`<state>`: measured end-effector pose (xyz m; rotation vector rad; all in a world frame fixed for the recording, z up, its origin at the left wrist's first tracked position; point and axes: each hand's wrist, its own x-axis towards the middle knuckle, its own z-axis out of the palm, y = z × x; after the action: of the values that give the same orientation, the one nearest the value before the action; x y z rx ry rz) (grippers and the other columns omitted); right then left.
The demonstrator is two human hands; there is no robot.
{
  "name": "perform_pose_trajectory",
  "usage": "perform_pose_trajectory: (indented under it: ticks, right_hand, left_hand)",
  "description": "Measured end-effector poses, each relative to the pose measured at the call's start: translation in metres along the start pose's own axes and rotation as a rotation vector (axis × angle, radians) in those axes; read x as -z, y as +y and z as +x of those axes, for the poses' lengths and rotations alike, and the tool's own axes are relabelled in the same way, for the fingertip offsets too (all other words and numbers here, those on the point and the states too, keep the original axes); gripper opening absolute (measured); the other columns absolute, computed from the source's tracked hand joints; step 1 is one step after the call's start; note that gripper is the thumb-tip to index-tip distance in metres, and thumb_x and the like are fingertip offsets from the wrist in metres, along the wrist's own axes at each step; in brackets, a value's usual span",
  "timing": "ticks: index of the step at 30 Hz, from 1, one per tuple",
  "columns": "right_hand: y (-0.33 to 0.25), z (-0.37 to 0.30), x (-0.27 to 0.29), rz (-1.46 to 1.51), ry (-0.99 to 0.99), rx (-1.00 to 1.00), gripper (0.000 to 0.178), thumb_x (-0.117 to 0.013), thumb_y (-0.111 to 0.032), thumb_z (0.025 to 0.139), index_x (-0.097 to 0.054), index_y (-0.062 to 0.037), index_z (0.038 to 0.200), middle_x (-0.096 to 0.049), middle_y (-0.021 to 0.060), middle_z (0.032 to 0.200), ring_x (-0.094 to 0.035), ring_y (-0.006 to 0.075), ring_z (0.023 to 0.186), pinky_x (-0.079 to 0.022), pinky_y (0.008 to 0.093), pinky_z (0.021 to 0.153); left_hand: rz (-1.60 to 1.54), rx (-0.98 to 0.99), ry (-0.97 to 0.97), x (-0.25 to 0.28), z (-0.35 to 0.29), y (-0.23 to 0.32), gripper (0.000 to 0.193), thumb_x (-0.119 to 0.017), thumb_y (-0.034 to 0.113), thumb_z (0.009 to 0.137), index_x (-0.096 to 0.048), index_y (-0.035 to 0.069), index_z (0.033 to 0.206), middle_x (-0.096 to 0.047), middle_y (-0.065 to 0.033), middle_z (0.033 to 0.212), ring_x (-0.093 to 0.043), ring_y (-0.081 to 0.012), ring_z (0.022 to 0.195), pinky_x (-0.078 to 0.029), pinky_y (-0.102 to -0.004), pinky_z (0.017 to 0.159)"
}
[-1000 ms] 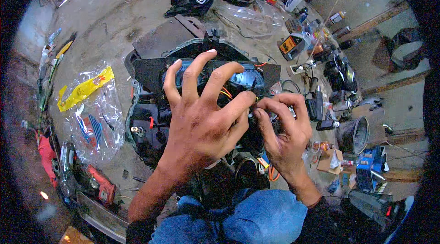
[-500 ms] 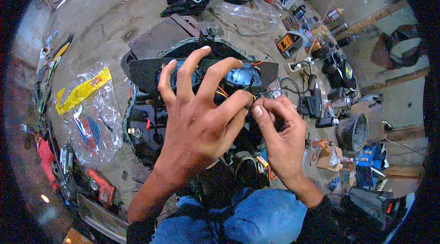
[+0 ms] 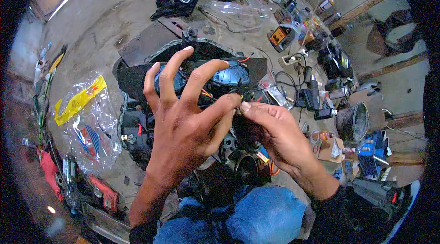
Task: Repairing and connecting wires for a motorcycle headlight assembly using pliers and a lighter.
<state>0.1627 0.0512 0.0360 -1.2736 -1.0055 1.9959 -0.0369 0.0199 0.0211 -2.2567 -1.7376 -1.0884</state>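
Over a black headlight housing (image 3: pixel 134 120), my left hand (image 3: pixel 181 129) pinches thin wires between thumb and index finger, its other fingers raised and spread. Its fingertips cover part of a black plate (image 3: pixel 257 69) that carries two blue bowl-shaped lamp units, the right one (image 3: pixel 231 75) showing best. My right hand (image 3: pixel 282 138) closes thumb and fingers on the same spot, meeting the left fingertips. Red and yellow wires (image 3: pixel 207 93) lead toward the pinch. The exact bit of wire between the fingertips is mostly hidden.
To the left lie a clear plastic bag (image 3: pixel 94 138) with a yellow strip and a red power tool (image 3: pixel 104 192). Bottles, a black jug (image 3: pixel 282 37), a power strip (image 3: pixel 289 60) and a round metal tin (image 3: pixel 353 121) crowd the right. Another headlight (image 3: pixel 178 0) sits far ahead.
The view has shifted, so the housing and both hands appear a little further left. My right hand has turned flatter, its forearm reaching in more from the right. Both pinches persist.
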Motion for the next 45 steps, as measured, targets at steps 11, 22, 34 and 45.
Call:
perform_pose_trajectory:
  ticks: [11, 22, 34, 45]
  right_hand:
    - [0.001, -0.007, 0.015, -0.995, 0.315, 0.942, 0.029, -0.081, -0.005, 0.087, -0.079, -0.0085, 0.115, -0.062, 0.0052, 0.093, -0.061, 0.0198, 0.084, -0.051, 0.0338, 0.078]
    - [-0.015, 0.032, 0.048, -1.376, 0.053, 1.584, 0.040, -0.090, -0.011, 0.068, -0.084, -0.0148, 0.107, -0.063, 0.0054, 0.105, -0.060, 0.0251, 0.090, -0.045, 0.0391, 0.075]
    - [-0.035, 0.052, 0.051, -1.458, -0.137, 1.790, 0.046, -0.098, -0.013, 0.064, -0.082, -0.0276, 0.105, -0.059, 0.0003, 0.111, -0.059, 0.0236, 0.094, -0.045, 0.0407, 0.076]
    - [-0.028, 0.037, 0.039, -1.444, -0.014, 1.555, 0.037, -0.089, -0.022, 0.068, -0.083, -0.0199, 0.104, -0.061, 0.0009, 0.094, -0.055, 0.0229, 0.090, -0.045, 0.0392, 0.076]
  left_hand:
    - [-0.012, 0.021, -0.052, 0.002, 0.004, 0.000, 0.018, -0.084, 0.022, 0.077, -0.077, 0.025, 0.094, -0.065, -0.0027, 0.140, -0.044, -0.0418, 0.147, -0.028, -0.0588, 0.119]
    - [-0.029, 0.033, -0.059, 0.004, 0.006, 0.001, 0.019, -0.083, 0.020, 0.078, -0.077, 0.023, 0.096, -0.066, -0.0038, 0.139, -0.044, -0.0433, 0.145, -0.029, -0.0606, 0.117]
    - [-0.040, 0.039, -0.096, 0.005, 0.005, 0.000, 0.020, -0.083, 0.021, 0.079, -0.077, 0.022, 0.098, -0.064, -0.0038, 0.141, -0.042, -0.0426, 0.147, -0.027, -0.0635, 0.118]
    - [-0.054, 0.036, -0.096, 0.003, 0.003, -0.002, 0.020, -0.083, 0.023, 0.081, -0.077, 0.022, 0.100, -0.064, -0.0036, 0.141, -0.042, -0.0423, 0.148, -0.026, -0.0635, 0.118]
